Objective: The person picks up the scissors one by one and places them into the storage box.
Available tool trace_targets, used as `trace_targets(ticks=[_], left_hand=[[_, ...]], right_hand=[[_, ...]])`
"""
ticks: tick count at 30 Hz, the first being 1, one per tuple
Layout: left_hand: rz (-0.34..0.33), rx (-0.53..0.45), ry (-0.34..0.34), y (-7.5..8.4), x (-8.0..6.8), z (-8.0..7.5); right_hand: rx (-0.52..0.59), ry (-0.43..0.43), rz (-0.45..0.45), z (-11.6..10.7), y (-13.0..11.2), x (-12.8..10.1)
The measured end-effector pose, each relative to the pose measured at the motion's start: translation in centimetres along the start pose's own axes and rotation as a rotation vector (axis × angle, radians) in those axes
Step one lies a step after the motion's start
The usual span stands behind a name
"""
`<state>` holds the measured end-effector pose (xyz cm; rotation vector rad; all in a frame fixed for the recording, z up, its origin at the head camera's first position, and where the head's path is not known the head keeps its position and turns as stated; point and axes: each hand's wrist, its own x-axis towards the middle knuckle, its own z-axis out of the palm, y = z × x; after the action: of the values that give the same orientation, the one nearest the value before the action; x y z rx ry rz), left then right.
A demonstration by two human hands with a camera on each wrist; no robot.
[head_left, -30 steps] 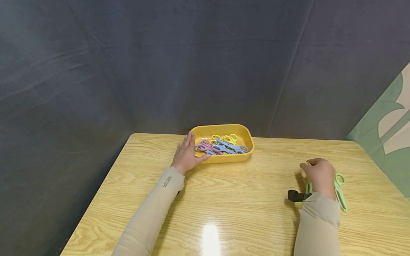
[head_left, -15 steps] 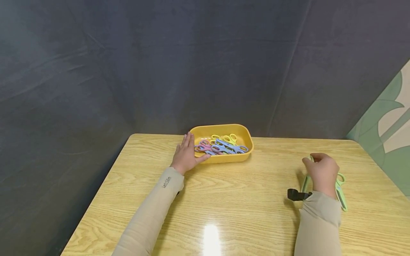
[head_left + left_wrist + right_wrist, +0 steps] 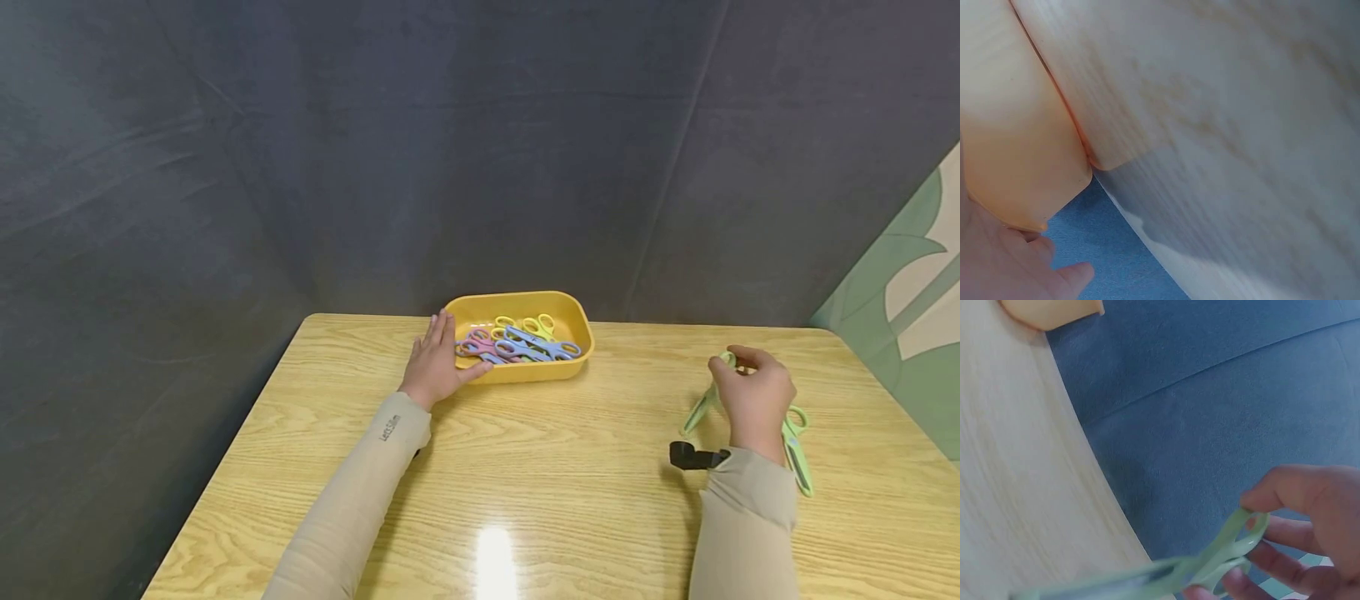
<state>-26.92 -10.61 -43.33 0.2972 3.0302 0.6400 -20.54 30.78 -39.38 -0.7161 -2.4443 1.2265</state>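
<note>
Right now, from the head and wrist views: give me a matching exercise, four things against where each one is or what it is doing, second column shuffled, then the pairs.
Things:
1. left hand
2. right hand
3. yellow tray
4. second green scissors

States:
A. lies flat on the wooden table, just right of the right wrist
B. holds a heap of coloured scissors
C. pinches the handle loop of the lifted green scissors
D. rests open against the tray's left end

Pairs: 1-D, 2-C, 3-B, 4-A
</note>
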Motion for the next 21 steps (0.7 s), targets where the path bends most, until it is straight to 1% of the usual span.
trace_targets(ticks=[4,8,16,21], left_hand=[[0.003,-0.003,0.007,-0.1,0.0,0.1],[0.000,-0.009,0.004,-0.2,0.0,0.1],[-0.006,-0.003,-0.007,0.0,0.1,0.1],[0.002,0.001,0.000,0.0,0.1,0.1]], right_hand=[[0.067,0.068,0.001,0.2,-0.3,0.1],[0.112,0.123,-0.030,0.6,-0.5,0.1],[0.160,0.174,-0.127,1.4,-0.8,-0.5],[0.208,0.201,-0.161,1.7,-1.2,-0.5]])
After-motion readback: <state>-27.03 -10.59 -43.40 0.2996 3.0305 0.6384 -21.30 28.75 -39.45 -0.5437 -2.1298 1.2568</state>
